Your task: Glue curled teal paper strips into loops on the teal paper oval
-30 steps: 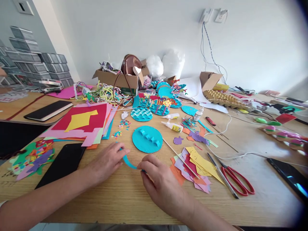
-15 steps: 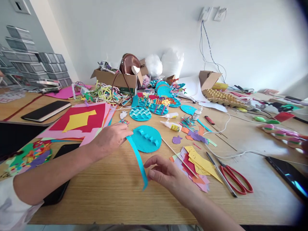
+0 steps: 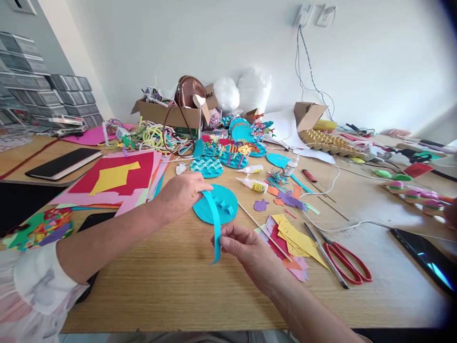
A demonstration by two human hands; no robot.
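A narrow blue paper strip (image 3: 216, 216) hangs in a curve between my two hands. My left hand (image 3: 183, 193) pinches its upper end, above the left side of a blue paper disc (image 3: 203, 213). Lower down, the fingers and thumb of my right hand (image 3: 237, 243) close on the strip near its free lower end. The disc lies flat on the table and carries a wavy blue paper strip (image 3: 224, 206) standing up in small humps. My left hand and the hanging strip hide part of the disc.
Right of the disc lie a thin wooden stick (image 3: 264, 231), paper scraps (image 3: 296, 238), a pen (image 3: 326, 257) and red-handled scissors (image 3: 348, 262). Glue bottles (image 3: 254, 185) are behind it. Coloured sheets (image 3: 114, 178) are at left. A finished wavy disc (image 3: 206, 167) lies farther back.
My left hand has moved right over the disc with the strip's upper end. My right hand, apart from the strip or barely touching it before, now grips it near the bottom.
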